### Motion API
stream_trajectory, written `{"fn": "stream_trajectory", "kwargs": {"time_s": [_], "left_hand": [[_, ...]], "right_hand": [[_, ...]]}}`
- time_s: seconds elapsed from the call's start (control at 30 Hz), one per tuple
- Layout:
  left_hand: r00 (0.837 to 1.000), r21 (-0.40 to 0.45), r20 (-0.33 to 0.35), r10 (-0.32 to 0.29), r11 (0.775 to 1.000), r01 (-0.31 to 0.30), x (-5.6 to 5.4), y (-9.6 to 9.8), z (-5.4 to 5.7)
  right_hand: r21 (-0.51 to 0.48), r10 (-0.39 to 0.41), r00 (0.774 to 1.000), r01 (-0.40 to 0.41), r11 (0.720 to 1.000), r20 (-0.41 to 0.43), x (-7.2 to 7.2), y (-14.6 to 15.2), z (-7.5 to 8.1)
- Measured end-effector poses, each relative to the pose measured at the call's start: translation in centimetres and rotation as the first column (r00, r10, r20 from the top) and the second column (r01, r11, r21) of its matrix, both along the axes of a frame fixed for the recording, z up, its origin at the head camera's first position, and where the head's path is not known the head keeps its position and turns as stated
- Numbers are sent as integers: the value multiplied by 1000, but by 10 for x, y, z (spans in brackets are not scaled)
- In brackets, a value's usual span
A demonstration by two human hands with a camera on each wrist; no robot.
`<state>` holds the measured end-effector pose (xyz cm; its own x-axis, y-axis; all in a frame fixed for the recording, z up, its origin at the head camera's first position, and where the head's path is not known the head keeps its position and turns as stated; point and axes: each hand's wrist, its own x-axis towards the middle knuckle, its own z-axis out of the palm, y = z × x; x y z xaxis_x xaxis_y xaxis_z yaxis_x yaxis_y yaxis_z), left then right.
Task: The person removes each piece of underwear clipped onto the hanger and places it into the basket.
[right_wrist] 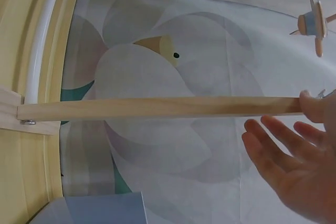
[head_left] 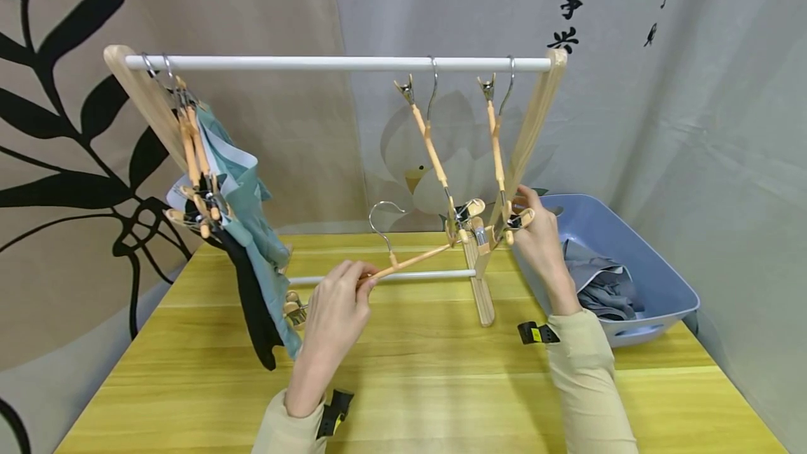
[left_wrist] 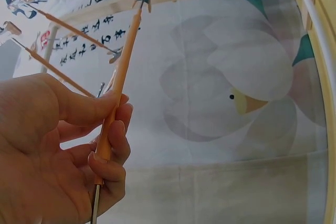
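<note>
My left hand [head_left: 334, 307] holds a wooden clip hanger [head_left: 410, 263] by its bar, its metal hook pointing up. In the left wrist view, thumb and fingers curl round the bar [left_wrist: 123, 66], and a clip shows at its far end. My right hand [head_left: 543, 244] is beside the right post [head_left: 529, 125] of a small clothes rack, close to the lower clip of a hanging hanger [head_left: 496, 146]. In the right wrist view its fingers [right_wrist: 289, 140] are spread and loosely extended, with the thumb overlapping the post. Another bare clip hanger [head_left: 431, 149] hangs left of that one.
At the rack's left end, teal clothing [head_left: 246, 191] and a black garment [head_left: 252, 300] hang from clip hangers on the white rod [head_left: 302, 63]. A blue basket [head_left: 656, 279] with grey cloth [head_left: 605, 286] stands to the right on the wooden table [head_left: 429, 384].
</note>
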<state>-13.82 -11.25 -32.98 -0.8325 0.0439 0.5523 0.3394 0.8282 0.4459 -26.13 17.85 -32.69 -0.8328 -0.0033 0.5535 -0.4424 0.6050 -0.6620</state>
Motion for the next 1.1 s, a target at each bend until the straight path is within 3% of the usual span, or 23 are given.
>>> {"fn": "stream_trajectory", "kwargs": {"time_s": [0.6,1.1], "left_hand": [[999,6,-25,19,1000,-19,0,-1,3],[982,14,-139,131,991,-130,-1,6,17]], "right_hand": [[21,-11,996,13,1000,-88,-5,-5,-3],[-11,23,997,-24,1000,-79,-6,-6,-2]]}}
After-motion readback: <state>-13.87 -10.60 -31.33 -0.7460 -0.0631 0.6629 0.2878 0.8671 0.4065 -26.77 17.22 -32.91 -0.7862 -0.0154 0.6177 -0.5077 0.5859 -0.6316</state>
